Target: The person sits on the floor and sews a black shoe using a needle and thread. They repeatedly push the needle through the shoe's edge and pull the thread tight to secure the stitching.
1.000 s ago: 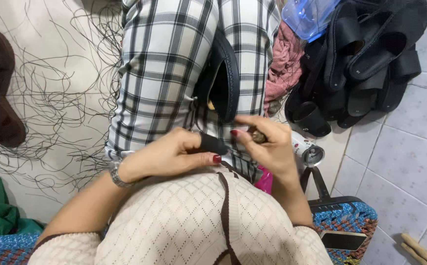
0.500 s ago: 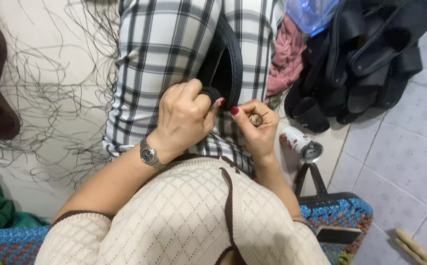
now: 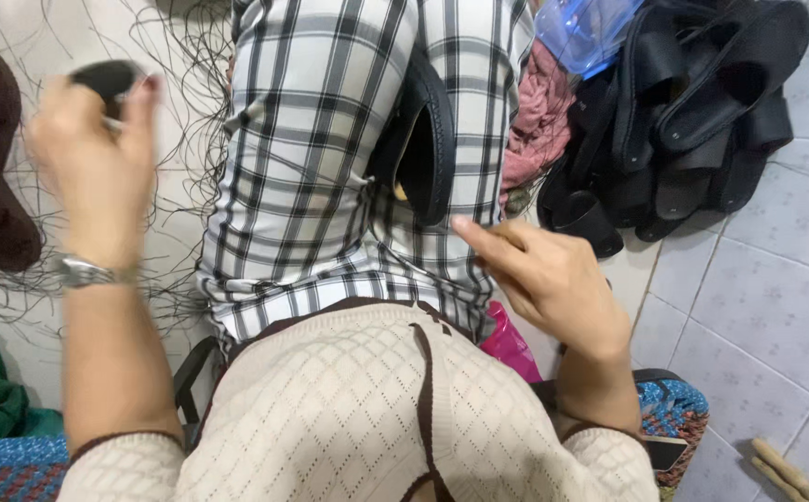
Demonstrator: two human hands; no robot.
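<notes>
Nearest me, the right hand [image 3: 553,279] rests on the checked lap [image 3: 330,139], fingers loosely bent, nothing visibly held. Just beyond it a black sandal [image 3: 428,139] lies on the lap. Farther left, the raised left hand [image 3: 93,153] pinches a small black piece [image 3: 107,76], blurred.

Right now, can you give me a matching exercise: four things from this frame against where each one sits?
Things:
1. left hand
2. black sandal
3. right hand
4. pile of black sandals

Places:
A. on the tiled floor, upper right
B. raised at upper left, gripping a small black object
C. on the checked trousers, in the lap
D. just below the sandal in the lap

Pairs: 1-B, 2-C, 3-D, 4-A
</notes>
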